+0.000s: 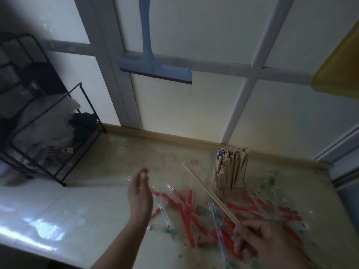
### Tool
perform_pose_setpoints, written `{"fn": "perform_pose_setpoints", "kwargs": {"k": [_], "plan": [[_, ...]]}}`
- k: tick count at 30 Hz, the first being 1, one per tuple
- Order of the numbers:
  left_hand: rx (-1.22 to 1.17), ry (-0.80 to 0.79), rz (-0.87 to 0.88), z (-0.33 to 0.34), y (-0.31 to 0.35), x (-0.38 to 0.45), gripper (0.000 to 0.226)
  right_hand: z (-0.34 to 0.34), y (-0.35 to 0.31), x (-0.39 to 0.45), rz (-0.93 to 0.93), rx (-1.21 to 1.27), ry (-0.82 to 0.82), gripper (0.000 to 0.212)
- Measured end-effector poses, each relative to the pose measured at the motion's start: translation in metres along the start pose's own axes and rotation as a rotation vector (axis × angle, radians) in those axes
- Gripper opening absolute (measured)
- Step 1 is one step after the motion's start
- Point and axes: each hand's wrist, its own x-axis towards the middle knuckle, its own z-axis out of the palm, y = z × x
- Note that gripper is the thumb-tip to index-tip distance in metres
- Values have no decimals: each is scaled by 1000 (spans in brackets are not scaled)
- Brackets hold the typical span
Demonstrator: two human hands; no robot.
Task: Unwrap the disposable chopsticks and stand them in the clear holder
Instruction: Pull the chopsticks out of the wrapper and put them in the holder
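Note:
My right hand [266, 243] grips the near end of a bare pair of wooden chopsticks [207, 191], which points up and to the left, its tip left of the clear holder [230, 188]. The holder stands near the wall, packed with several upright chopsticks. My left hand [139, 193] hovers over the table with its fingers straight, a clear wrapper [134, 179] just beside its fingertips; whether they touch it is not clear. A heap of clear wrappers with red and green print [194, 214] covers the table between and in front of my hands.
A black wire rack [48, 133] holding cloths and bags stands at the left of the table. A blue squeegee [155, 70] hangs on the frosted window behind. A yellow object [338, 70] juts in at the upper right. The table's left part [58, 210] is glossy and bare.

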Motion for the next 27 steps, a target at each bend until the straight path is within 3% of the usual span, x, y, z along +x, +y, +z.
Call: {"fn": "perform_pose_setpoints", "kwargs": {"k": [2, 3, 4, 6, 9, 12, 15, 18, 20, 24, 27], "plan": [[-86, -398, 119, 13, 31, -43, 45, 6, -1, 1, -57, -2, 35, 48], [-126, -508, 136, 21, 45, -59, 41, 8, 2, 2, -82, 1, 55, 56], [-166, -547, 119, 27, 56, -71, 37, 11, 3, 3, -113, -20, 81, 50], [-256, -497, 16, 38, 72, -83, 22, 12, -3, 1, -139, -41, 77, 37], [-343, -497, -102, 43, 84, -89, 13, 12, -10, -4, -194, -74, 73, 56], [-333, -532, -97, 42, 91, -92, 14, 8, -5, -6, -210, -128, 36, 37], [-236, -589, 45, 44, 94, -96, 20, 0, 5, -1, -317, -51, 195, 14], [22, -757, 347, 53, 92, -104, 27, -14, -15, -1, -425, 50, 270, 34], [140, -836, 506, 65, 93, -110, 15, -24, -40, -3, -544, 19, 237, 26], [175, -839, 546, 89, 102, -111, 13, -40, -59, 2, -633, 34, 320, 2], [259, -804, 547, 97, 104, -106, 26, -67, -73, 12, -683, 212, 458, 9]]}}
